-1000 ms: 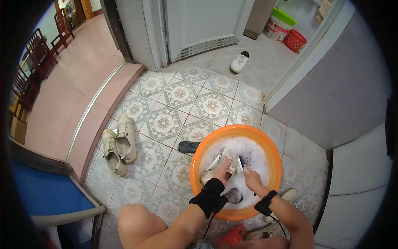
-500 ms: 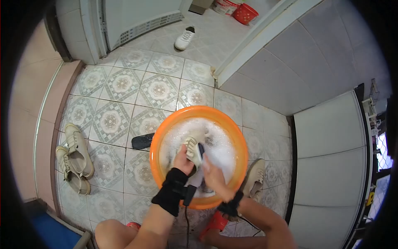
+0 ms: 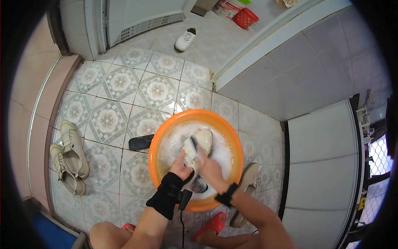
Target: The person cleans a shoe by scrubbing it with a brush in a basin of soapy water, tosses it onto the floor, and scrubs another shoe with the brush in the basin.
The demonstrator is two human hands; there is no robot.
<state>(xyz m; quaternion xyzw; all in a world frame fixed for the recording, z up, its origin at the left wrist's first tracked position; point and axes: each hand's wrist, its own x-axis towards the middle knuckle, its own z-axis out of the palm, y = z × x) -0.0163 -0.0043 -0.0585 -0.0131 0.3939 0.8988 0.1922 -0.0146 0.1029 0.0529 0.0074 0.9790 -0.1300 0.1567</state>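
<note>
A wet off-white lace-up shoe [image 3: 204, 138] is held over the foam, toe pointing away from me. My left hand [image 3: 181, 167] is closed around the shoe's side, near its laces. In my right hand [image 3: 210, 171] is a scrubbing brush [image 3: 193, 143] with a dark and pale edge, pressed against the lace area. Both hands are inside the rim of the orange basin [image 3: 154, 166], which holds white suds [image 3: 224, 153]. Below the held shoe, a darker wet part [image 3: 199, 185] shows in the basin; I cannot tell whether it belongs to another shoe.
A pair of beige shoes [image 3: 71, 153] lies at left, and more beige shoes [image 3: 249, 182] at right, close to the basin. A black flat object [image 3: 141, 142] touches the basin's left side. Farther off are a white shoe [image 3: 185, 40] and a red bucket [image 3: 246, 18].
The shoe has turned so its toe and upper show more. My right hand has shifted the brush slightly left and up, onto the lace area. The head view has moved slightly.
</note>
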